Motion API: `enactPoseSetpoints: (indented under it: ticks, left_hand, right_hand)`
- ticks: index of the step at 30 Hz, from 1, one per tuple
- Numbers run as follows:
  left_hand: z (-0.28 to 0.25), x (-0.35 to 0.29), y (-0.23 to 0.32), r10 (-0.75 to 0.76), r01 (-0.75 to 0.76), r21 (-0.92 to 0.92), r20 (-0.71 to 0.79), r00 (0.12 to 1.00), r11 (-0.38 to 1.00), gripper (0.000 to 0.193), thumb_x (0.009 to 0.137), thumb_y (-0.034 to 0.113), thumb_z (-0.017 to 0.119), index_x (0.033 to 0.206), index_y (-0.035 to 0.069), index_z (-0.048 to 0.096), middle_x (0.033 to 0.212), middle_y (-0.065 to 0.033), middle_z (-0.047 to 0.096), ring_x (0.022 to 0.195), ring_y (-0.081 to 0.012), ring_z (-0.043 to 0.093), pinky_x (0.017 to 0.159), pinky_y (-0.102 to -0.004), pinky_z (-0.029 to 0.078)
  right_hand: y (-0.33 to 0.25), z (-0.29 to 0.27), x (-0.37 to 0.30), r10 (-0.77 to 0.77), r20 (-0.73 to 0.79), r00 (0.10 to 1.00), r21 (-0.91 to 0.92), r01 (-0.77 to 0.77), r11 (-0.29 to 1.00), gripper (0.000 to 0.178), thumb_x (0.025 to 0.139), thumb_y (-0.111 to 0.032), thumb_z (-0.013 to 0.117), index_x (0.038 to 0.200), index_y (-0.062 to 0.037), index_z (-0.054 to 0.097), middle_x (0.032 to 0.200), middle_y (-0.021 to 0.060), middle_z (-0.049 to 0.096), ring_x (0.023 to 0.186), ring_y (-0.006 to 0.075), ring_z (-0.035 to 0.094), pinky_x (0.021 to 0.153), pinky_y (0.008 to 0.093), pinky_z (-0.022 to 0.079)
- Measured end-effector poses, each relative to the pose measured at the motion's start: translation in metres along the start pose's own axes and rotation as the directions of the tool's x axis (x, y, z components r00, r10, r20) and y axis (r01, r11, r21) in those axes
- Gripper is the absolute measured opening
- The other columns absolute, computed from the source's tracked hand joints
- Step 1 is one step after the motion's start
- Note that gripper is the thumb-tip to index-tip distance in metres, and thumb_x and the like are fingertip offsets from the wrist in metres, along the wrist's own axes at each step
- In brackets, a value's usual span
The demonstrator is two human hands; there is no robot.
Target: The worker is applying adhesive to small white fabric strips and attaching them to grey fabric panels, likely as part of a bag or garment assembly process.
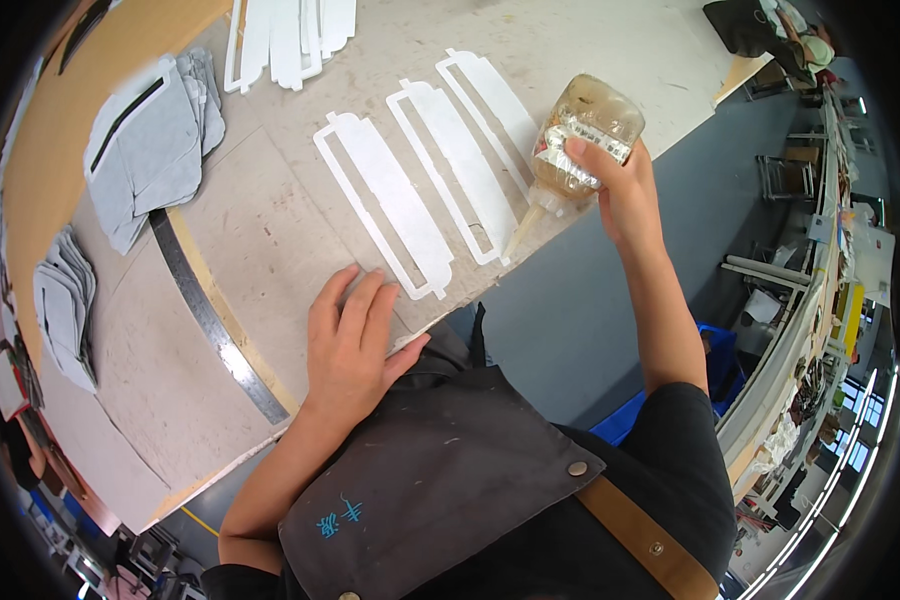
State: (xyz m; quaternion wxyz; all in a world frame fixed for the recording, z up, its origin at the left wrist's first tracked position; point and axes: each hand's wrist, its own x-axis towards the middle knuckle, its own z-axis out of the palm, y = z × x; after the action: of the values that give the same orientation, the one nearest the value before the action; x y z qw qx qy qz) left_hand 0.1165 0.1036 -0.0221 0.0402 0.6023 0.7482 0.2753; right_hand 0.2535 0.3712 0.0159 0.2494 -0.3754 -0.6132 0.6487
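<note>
My right hand grips a see-through, brown-stained glue bottle, tipped with its nozzle down. The nozzle tip is beside the near end of the middle of three white cut-out pieces, each with a long slot along one side; whether it touches cannot be told. A second white piece lies to the left, and a third to the right is partly covered by the bottle. My left hand rests on the table's front edge, fingers stretched and slightly apart, holding nothing, close to the left piece's near end.
More white pieces lie at the far side of the table. Stacks of grey cut pieces sit at the left, with a smaller stack nearer. A dark metal strip crosses the tabletop. A blue bin stands below, right.
</note>
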Motion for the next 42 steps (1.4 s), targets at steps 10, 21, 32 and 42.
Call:
enactPoseSetpoints:
  ticks: [10, 21, 32, 42]
  left_hand:
    - [0.004, 0.005, -0.003, 0.024, -0.023, -0.033, 0.008, 1.000, 0.999, 0.064, 0.060, 0.017, 0.085, 0.114, -0.003, 0.057, 0.120, -0.0179, 0.055, 0.115, -0.0423, 0.048, 0.096, -0.0495, 0.042]
    - [0.007, 0.000, 0.000, 0.056, -0.056, -0.029, -0.007, 0.998, 0.998, 0.055, 0.070, 0.029, 0.081, 0.113, 0.002, 0.060, 0.117, -0.0129, 0.056, 0.114, -0.0349, 0.051, 0.094, -0.0424, 0.044]
    - [0.008, -0.004, -0.003, 0.047, -0.048, -0.059, -0.019, 0.999, 0.997, 0.053, 0.078, 0.030, 0.075, 0.117, -0.002, 0.056, 0.122, -0.0144, 0.052, 0.119, -0.0347, 0.047, 0.094, -0.0413, 0.043]
    - [0.008, -0.004, -0.003, 0.037, -0.037, -0.095, -0.004, 0.999, 0.995, 0.054, 0.080, 0.030, 0.073, 0.118, -0.004, 0.055, 0.123, -0.0163, 0.051, 0.120, -0.0357, 0.046, 0.097, -0.0418, 0.042]
  right_hand:
    - [0.013, -0.026, 0.017, 0.111, 0.099, 0.989, 0.354, -0.139, 0.925, 0.050, 0.087, -0.023, 0.068, 0.125, 0.0042, 0.050, 0.111, 0.0152, 0.065, 0.100, 0.0246, 0.065, 0.092, 0.0386, 0.052]
    - [0.020, -0.018, 0.048, -0.023, 0.099, 0.995, 0.674, -0.050, 0.737, 0.049, 0.094, -0.032, 0.060, 0.127, 0.0013, 0.047, 0.116, 0.0171, 0.062, 0.109, 0.0325, 0.062, 0.097, 0.0450, 0.050]
    - [0.014, 0.008, 0.078, -0.099, 0.109, 0.989, 0.658, 0.002, 0.753, 0.044, 0.095, -0.030, 0.057, 0.129, -0.0020, 0.047, 0.119, 0.0142, 0.061, 0.110, 0.0334, 0.062, 0.091, 0.0433, 0.053]
    - [0.024, 0.014, 0.086, -0.111, 0.104, 0.988, 0.638, 0.019, 0.770, 0.047, 0.095, -0.032, 0.059, 0.129, -0.0027, 0.048, 0.120, 0.0128, 0.062, 0.111, 0.0337, 0.062, 0.091, 0.0436, 0.052]
